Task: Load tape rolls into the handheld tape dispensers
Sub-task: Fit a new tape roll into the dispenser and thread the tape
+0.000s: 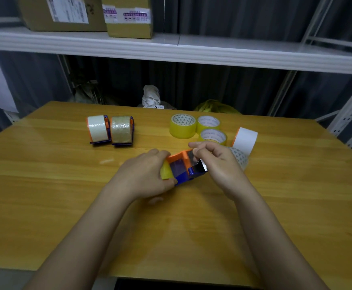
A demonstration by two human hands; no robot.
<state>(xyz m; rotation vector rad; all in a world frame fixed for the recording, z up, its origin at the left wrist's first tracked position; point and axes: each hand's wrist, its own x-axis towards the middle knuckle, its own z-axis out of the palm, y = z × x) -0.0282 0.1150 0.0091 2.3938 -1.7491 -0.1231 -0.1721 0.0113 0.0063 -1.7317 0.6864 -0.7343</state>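
Note:
An orange and blue tape dispenser (182, 168) with a yellow roll (166, 170) in it rests on the wooden table (66, 185) at the centre. My left hand (143, 174) grips its roll end. My right hand (217, 162) pinches the tape end at the serrated blade (204, 165). Two loaded dispensers stand at the back left, one with a white roll (97, 129), one with a brown roll (121, 130). Three loose yellow rolls (182, 126) (208, 123) (212, 136) lie at the back right.
A white roll with an orange side (245, 139) stands to the right of the yellow rolls, and a clear roll (239, 156) lies partly hidden behind my right hand. A white shelf (171, 49) with cardboard boxes (64, 12) overhangs the table's far side.

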